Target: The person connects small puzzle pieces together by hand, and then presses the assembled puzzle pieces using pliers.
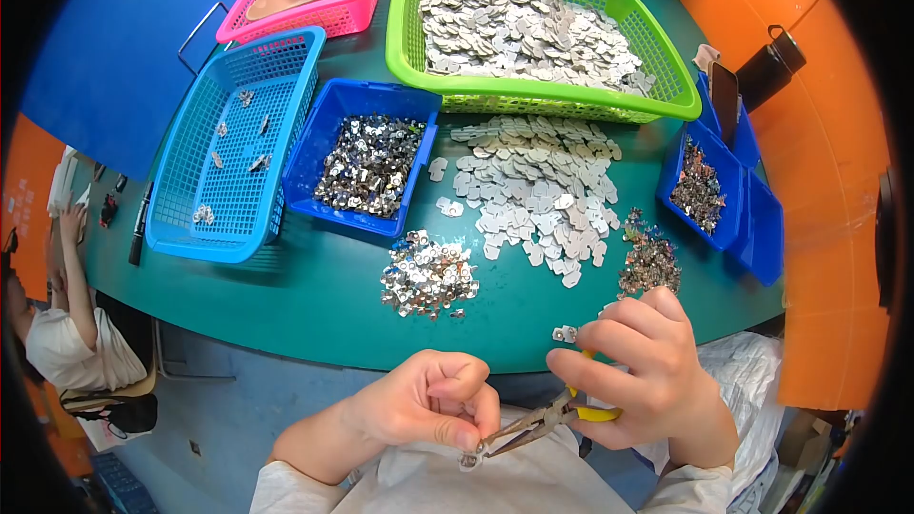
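Near my lap, my left hand [433,400] pinches a small shiny metal piece [469,460] between thumb and fingertips. My right hand [647,371] is wrapped round long-nose pliers [533,428] with yellow handles. Their jaws reach down to the left and meet the metal piece at my left fingertips; whether they grip it I cannot tell. By my right fingers, near the table edge, is another small metal piece [565,334]; whether those fingers touch it is unclear. Beyond my hands lie a pile of shiny clips [428,276], a pile of flat plates [543,195] and a heap of small parts [650,262].
On the green table [328,300] stand a green basket [543,86] of plates, a blue bin [357,219] of clips, a light-blue basket [228,252], a pink basket [357,14] and small blue bins [757,238]. Another person [81,343] sits at left.
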Demonstrator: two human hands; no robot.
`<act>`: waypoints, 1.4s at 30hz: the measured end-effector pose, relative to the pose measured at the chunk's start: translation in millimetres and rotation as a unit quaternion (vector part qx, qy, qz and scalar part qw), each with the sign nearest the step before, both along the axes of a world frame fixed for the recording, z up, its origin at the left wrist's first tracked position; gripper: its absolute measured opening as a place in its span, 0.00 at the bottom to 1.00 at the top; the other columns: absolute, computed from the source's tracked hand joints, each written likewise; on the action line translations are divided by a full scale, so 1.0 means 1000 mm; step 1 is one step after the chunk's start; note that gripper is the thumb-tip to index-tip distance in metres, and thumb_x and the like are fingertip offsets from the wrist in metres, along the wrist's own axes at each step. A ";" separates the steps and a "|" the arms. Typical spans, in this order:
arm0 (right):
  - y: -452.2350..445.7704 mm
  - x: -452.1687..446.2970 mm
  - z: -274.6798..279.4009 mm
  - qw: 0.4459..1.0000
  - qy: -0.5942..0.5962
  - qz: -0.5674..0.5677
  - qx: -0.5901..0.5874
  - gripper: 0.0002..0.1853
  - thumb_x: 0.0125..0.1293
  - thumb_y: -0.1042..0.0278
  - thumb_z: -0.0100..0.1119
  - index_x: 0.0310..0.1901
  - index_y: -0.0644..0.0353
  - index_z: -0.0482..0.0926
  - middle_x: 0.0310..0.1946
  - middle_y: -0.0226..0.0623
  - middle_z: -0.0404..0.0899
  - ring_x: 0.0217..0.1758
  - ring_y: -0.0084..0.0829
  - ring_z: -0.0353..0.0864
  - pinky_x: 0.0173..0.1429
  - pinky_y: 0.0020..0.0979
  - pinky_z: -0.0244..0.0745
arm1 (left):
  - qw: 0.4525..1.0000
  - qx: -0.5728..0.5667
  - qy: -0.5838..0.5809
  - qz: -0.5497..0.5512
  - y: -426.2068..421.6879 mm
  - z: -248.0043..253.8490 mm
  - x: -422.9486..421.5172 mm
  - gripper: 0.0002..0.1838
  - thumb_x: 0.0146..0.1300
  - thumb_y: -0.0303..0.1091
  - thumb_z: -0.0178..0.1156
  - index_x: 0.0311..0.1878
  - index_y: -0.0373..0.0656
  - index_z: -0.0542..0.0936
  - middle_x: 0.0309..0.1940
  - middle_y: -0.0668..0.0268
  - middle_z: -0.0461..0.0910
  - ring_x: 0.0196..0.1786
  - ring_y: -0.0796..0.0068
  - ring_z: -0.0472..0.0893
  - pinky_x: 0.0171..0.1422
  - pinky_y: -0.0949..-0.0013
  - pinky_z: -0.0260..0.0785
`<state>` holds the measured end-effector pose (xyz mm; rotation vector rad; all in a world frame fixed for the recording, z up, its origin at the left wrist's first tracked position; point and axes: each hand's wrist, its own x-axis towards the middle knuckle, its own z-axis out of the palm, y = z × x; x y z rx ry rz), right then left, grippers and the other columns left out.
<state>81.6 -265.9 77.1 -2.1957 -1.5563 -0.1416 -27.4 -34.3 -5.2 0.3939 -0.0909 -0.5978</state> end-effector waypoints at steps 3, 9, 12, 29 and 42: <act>-0.001 0.001 0.000 0.998 0.057 -0.012 0.027 0.27 0.31 0.56 0.75 0.41 0.50 0.84 0.32 0.27 0.77 0.29 0.30 0.73 0.35 0.35 0.56 | 0.996 0.007 -0.047 0.070 -0.002 -0.002 0.002 0.23 0.62 0.18 0.68 0.32 0.48 0.61 0.37 0.50 0.83 0.38 0.72 0.82 0.41 0.72 0.72; -0.008 -0.017 -0.005 0.991 0.110 -0.066 0.036 0.29 0.34 0.55 0.79 0.44 0.54 0.84 0.32 0.30 0.78 0.30 0.32 0.74 0.35 0.35 0.57 | 0.868 0.269 -0.220 0.356 -0.005 -0.004 -0.001 0.16 0.59 0.15 0.68 0.36 0.42 0.69 0.35 0.50 0.84 0.40 0.64 0.87 0.45 0.65 0.81; -0.010 -0.026 0.002 0.990 0.082 -0.115 0.009 0.30 0.31 0.58 0.79 0.43 0.54 0.84 0.31 0.30 0.78 0.31 0.33 0.74 0.36 0.36 0.58 | 0.712 0.420 -0.319 0.463 -0.007 -0.002 -0.002 0.17 0.56 0.14 0.70 0.36 0.39 0.70 0.33 0.51 0.86 0.36 0.62 0.89 0.40 0.63 0.85; -0.006 -0.042 0.015 0.988 -0.003 -0.149 -0.037 0.30 0.33 0.55 0.80 0.43 0.54 0.84 0.29 0.30 0.75 0.29 0.31 0.71 0.35 0.36 0.55 | 0.541 0.564 -0.442 0.440 -0.004 0.024 -0.014 0.29 0.52 0.11 0.67 0.44 0.46 0.59 0.34 0.58 0.86 0.32 0.63 0.88 0.40 0.58 0.87; -0.005 -0.043 0.017 0.988 -0.008 -0.150 -0.034 0.31 0.31 0.55 0.79 0.43 0.53 0.85 0.29 0.29 0.75 0.29 0.30 0.71 0.34 0.36 0.54 | 0.523 0.564 -0.463 0.441 -0.004 0.025 -0.015 0.29 0.51 0.11 0.68 0.45 0.43 0.60 0.34 0.59 0.86 0.31 0.64 0.88 0.38 0.60 0.87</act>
